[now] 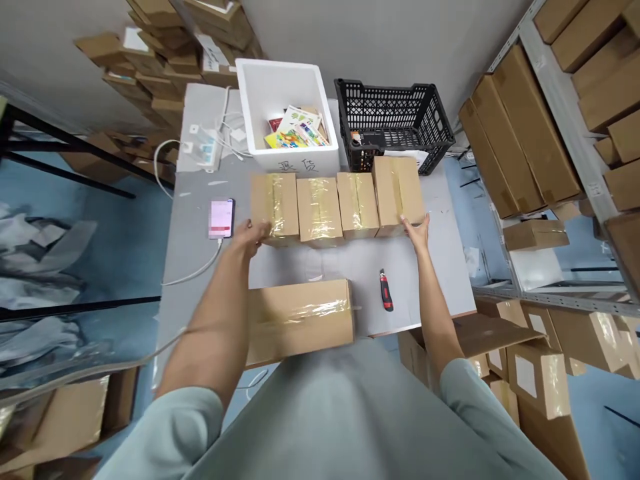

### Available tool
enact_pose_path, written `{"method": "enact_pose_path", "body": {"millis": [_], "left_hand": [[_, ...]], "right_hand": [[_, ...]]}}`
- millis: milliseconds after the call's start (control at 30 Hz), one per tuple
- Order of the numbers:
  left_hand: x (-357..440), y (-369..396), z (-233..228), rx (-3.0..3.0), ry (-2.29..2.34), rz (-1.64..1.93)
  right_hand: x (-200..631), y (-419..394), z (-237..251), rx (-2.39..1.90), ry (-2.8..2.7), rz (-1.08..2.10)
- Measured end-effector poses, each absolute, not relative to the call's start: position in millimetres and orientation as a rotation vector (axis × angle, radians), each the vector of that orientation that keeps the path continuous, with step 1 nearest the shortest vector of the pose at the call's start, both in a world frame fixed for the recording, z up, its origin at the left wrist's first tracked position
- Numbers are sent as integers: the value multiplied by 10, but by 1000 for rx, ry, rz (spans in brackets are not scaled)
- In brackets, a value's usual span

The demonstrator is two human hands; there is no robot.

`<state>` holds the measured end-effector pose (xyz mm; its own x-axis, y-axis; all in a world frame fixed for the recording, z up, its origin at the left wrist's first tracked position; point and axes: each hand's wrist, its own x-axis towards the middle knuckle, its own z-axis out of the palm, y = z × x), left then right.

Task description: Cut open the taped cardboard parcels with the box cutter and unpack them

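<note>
I face a plain, pale grey wall point(400, 40), softly lit, above a blue floor point(120, 247). My grey tabletop point(193, 193) stands near the wall. To my right rises light grey metal shelving point(550, 87); to my left, a black metal frame point(75, 142) stands on the floor, its bars reaching toward the tabletop.

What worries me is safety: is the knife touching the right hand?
Apart: the head view shows grey tabletop between the knife and the right hand.
</note>
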<state>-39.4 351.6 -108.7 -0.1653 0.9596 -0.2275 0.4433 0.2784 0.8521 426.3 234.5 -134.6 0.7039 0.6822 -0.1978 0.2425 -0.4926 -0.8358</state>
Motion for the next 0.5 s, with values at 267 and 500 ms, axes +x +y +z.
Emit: {"method": "enact_pose_path", "body": {"millis": [267,500], "left_hand": [[-350,3488,-1196,955,1847,650],[293,3531,-1314,1130,1798,551]], "right_hand": [[4620,2334,-1729,-1965,-678,735],[5412,2128,-1716,-1901,-609,752]]}}
